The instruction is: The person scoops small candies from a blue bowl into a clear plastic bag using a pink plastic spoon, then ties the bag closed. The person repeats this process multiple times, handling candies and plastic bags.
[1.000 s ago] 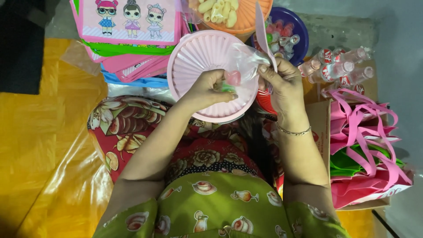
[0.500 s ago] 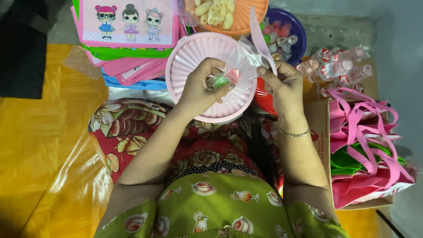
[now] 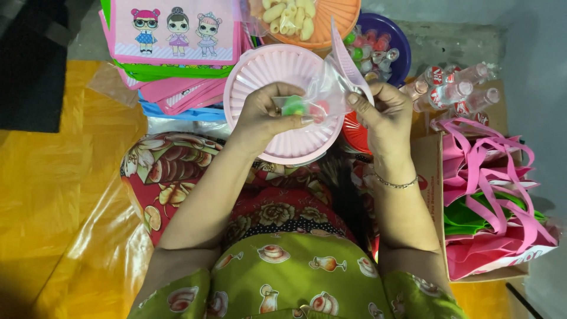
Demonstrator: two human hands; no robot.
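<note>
Our left hand (image 3: 269,115) has just pushed the green sweet (image 3: 292,106) into the clear bag (image 3: 331,88), fingers pinched on it, while our right hand (image 3: 381,112) still grips the bag's mouth.

Left hand (image 3: 269,115): fingers curled, pinching, above the pink plate (image 3: 260,71).
Right hand (image 3: 384,112): fingers bent, pinching, just right of the plate.
Forearms: both reaching forward, elbows bent.

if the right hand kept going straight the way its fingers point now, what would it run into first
The right hand points up and left, its fingertips on a clear plastic bag. Going straight on, it would probably meet that bag first, then the orange bowl of pale snacks beyond, though depth is unclear from above.
</note>
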